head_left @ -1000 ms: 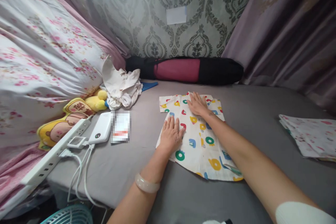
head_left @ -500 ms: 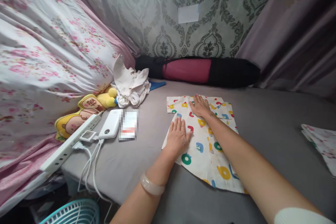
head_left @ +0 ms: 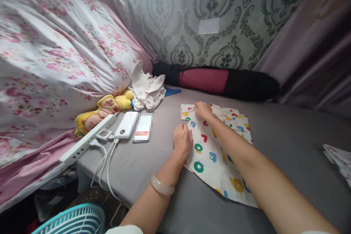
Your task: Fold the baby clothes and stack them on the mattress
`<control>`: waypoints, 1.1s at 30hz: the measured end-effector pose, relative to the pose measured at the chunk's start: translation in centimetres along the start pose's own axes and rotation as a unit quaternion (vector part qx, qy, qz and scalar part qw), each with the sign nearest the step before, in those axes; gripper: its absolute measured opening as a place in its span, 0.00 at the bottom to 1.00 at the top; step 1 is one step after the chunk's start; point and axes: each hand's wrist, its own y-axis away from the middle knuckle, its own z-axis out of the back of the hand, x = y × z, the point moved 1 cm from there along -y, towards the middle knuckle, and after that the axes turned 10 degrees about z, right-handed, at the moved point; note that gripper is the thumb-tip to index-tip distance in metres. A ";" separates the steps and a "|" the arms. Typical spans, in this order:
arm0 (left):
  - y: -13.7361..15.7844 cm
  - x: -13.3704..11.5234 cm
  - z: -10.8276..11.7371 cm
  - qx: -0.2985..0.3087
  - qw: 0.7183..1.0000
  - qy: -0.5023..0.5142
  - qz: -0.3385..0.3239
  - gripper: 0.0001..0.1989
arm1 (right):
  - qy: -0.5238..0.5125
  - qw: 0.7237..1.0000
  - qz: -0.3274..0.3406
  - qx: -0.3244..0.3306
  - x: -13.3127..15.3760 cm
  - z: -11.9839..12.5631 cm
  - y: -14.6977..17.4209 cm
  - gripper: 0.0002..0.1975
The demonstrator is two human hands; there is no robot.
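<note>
A small white shirt [head_left: 212, 157] printed with colourful letter-like shapes lies spread on a grey sheet [head_left: 153, 164]. At the shirt's left side edge, my left hand [head_left: 183, 140] is closed, its curled fingers pinching the cloth. My right hand [head_left: 203, 111] reaches across the shirt and is closed on the fabric near the upper left sleeve. The fingertips of both hands are partly hidden. A pale bangle [head_left: 162, 185] circles my left wrist, and my right forearm covers part of the shirt.
Left of the shirt are a phone [head_left: 142, 128], a white power bank [head_left: 126, 126] and a power strip [head_left: 87, 140] with cables. Crumpled white cloth [head_left: 148, 87] and a long black-and-red bag [head_left: 203, 80] lie behind. Folded cloth [head_left: 338, 161] sits at far right.
Both hands lay flat on the shirt and have now curled closed. The left moved to the shirt's left edge, the right toward the upper left sleeve. The camera view shifted slightly.
</note>
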 end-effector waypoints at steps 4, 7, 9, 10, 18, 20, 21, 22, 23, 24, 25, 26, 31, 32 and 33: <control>-0.3 1.0 0.8 -0.002 0.998 -0.043 0.039 0.11 | -0.057 0.998 -0.004 0.035 4.2 -0.9 -1.1 0.16; -0.5 1.5 1.2 0.005 0.998 -0.054 0.044 0.11 | -0.066 0.997 -0.021 0.030 6.3 -1.6 -1.5 0.18; -0.5 1.6 1.4 0.014 0.997 -0.058 0.050 0.11 | -0.073 0.996 -0.034 0.031 7.1 -1.9 -1.6 0.20; -0.5 1.6 1.5 0.020 0.997 -0.060 0.052 0.11 | -0.077 0.996 -0.040 0.031 7.3 -2.0 -1.6 0.21; -0.4 1.6 2.6 0.093 0.992 -0.062 0.064 0.12 | -0.141 0.987 -0.076 0.008 5.6 -1.7 -1.4 0.16; -0.6 1.9 2.7 0.119 0.990 -0.034 0.070 0.11 | -0.167 0.982 -0.088 0.001 4.3 -1.2 -1.3 0.13; -0.7 2.1 2.8 0.131 0.989 -0.016 0.071 0.11 | -0.184 0.979 -0.093 -0.001 3.6 -0.9 -1.1 0.11; -0.9 2.2 2.8 0.142 0.987 0.005 0.069 0.10 | -0.202 0.975 -0.097 -0.004 2.8 -0.5 -0.9 0.09; -1.0 2.3 2.9 0.150 0.986 0.027 0.067 0.10 | -0.217 0.971 -0.100 -0.007 2.2 -0.1 -0.6 0.07; -1.1 2.3 3.0 0.156 0.984 0.052 0.063 0.10 | -0.236 0.966 -0.102 -0.013 1.5 0.3 -0.2 0.06; -1.1 2.3 3.1 0.160 0.982 0.080 0.059 0.10 | -0.264 0.958 -0.105 -0.024 0.9 0.7 0.2 0.06; -1.1 2.2 3.2 0.163 0.979 0.108 0.057 0.10 | -0.298 0.948 -0.109 -0.037 0.4 1.1 0.7 0.05; -0.7 1.7 3.3 0.181 0.955 0.231 0.035 0.13 | -0.437 0.886 -0.125 -0.091 -1.6 2.7 3.5 0.05; -0.6 1.5 3.2 0.185 0.950 0.250 0.032 0.14 | -0.449 0.879 -0.128 -0.097 -1.9 2.9 4.0 0.05; -0.5 1.4 3.2 0.189 0.944 0.267 0.030 0.15 | -0.464 0.870 -0.133 -0.104 -2.3 3.1 4.3 0.05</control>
